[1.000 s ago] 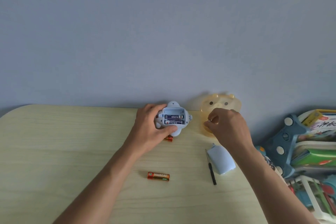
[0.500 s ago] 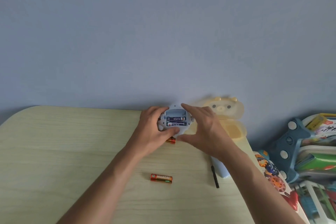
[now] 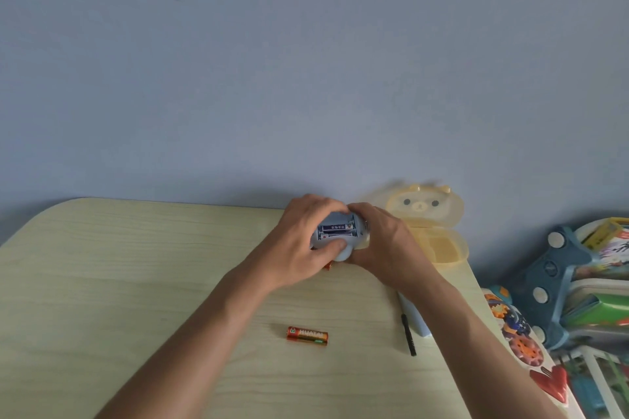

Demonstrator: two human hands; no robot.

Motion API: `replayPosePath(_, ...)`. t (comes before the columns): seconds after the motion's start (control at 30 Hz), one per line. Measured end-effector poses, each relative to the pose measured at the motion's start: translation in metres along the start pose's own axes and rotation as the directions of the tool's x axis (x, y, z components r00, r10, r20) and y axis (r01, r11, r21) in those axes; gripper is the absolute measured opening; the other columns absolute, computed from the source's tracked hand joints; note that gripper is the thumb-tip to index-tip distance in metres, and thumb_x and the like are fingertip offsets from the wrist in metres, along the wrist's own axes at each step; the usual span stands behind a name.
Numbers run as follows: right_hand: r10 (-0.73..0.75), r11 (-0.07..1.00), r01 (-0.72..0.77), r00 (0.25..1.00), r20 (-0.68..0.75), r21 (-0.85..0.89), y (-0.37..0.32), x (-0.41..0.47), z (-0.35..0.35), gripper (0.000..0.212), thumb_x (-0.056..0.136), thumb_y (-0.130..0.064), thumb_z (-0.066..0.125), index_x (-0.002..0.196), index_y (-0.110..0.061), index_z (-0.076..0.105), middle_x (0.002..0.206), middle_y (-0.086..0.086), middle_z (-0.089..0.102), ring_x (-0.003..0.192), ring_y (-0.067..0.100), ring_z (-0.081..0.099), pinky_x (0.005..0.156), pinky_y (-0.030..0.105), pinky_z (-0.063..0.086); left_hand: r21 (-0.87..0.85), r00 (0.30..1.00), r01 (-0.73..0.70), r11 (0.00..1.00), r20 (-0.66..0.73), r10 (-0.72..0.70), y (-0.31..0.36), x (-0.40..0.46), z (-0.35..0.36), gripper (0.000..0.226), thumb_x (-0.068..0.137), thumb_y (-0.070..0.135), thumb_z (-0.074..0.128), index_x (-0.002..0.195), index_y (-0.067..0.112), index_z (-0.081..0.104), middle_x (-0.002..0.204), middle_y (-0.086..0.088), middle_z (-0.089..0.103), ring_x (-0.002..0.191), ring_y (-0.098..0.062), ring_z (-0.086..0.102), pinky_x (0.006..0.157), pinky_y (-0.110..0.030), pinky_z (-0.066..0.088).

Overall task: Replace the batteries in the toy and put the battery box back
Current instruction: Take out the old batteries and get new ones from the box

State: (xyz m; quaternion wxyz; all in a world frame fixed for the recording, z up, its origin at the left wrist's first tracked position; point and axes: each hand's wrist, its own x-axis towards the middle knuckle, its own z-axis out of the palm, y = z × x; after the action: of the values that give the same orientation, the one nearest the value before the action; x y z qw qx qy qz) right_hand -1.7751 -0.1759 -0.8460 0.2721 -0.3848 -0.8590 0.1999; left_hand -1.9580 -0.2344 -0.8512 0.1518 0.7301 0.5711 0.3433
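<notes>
Head view: toy [image 3: 340,241] held at centre frame, just above the table [image 3: 136,282], compartment up, two dark batteries [image 3: 335,230] seated. Left hand [image 3: 303,241] grips it with curled fingers, thumb on near edge; right hand [image 3: 384,245] wraps the right side. Blue cover [image 3: 420,325] lies lower right beside the screwdriver [image 3: 408,335]; a spent orange battery [image 3: 307,336] sits lower centre. Risk: tilting the uncovered toy could spill the cells.

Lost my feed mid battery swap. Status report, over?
Left hand and right hand both grip the toy. Compartment open, two batteries seated. Cover off, beside screwdriver. Orange battery loose on table. Nothing blocking.
</notes>
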Motion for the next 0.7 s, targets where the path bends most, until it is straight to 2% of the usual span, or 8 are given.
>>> replayPosePath(0.07,0.024,0.998,-0.023,1.000,-0.008,0.052,-0.004,0.000,0.000,0.058,0.064,-0.026,0.090,0.115,-0.017,0.062,0.096,-0.004,0.066,0.082,0.012,0.061,0.069,0.021,0.050,0.017,0.998,0.004,1.000,0.068,-0.005,0.002,0.004,-0.002,0.039,0.089,0.028,0.063,0.128,0.032,0.059,0.119,0.011,0.044,0.116,-0.013,0.040,0.097,-0.015,0.032)
replayPosePath(0.17,0.044,0.995,-0.042,0.999,-0.011,0.096,-0.009,0.000,0.001,0.053,0.064,-0.022,0.090,0.109,-0.016,0.063,0.091,-0.005,0.066,0.080,0.013,0.062,0.066,0.022,0.050,0.052,0.993,-0.006,0.999,0.119,0.000,0.002,0.007,-0.003,0.032,0.089,0.028,0.059,0.120,0.033,0.060,0.120,0.008,0.039,0.116,-0.017,0.036,0.096,-0.024,0.036)
replayPosePath(0.47,0.146,0.982,-0.147,0.989,0.024,0.121,-0.012,0.001,0.001,0.047,0.062,-0.026,0.091,0.096,-0.025,0.058,0.084,-0.005,0.065,0.070,0.006,0.059,0.059,0.014,0.045,0.117,0.986,-0.058,0.992,0.162,0.038,0.002,0.013,-0.004,0.027,0.088,0.032,0.052,0.114,0.032,0.056,0.118,0.006,0.032,0.112,-0.018,0.034,0.084,-0.046,0.053)
replayPosePath(0.6,0.145,0.981,-0.150,0.988,0.045,0.124,-0.014,0.002,-0.002,0.047,0.062,-0.024,0.090,0.095,-0.028,0.057,0.086,-0.004,0.066,0.071,0.009,0.060,0.058,0.013,0.045,0.142,0.986,-0.095,0.985,0.147,0.074,-0.001,0.012,-0.003,0.026,0.088,0.035,0.050,0.112,0.030,0.055,0.117,0.005,0.030,0.111,-0.020,0.035,0.078,-0.047,0.056)
replayPosePath(0.7,0.158,0.978,-0.163,0.986,0.054,0.130,-0.015,0.002,-0.004,0.047,0.062,-0.024,0.090,0.096,-0.027,0.058,0.086,-0.005,0.066,0.072,0.006,0.061,0.060,0.013,0.046,0.113,0.988,-0.096,0.989,0.134,0.080,-0.001,0.013,-0.002,0.027,0.088,0.034,0.053,0.114,0.030,0.058,0.116,0.005,0.031,0.110,-0.020,0.036,0.079,-0.046,0.055)
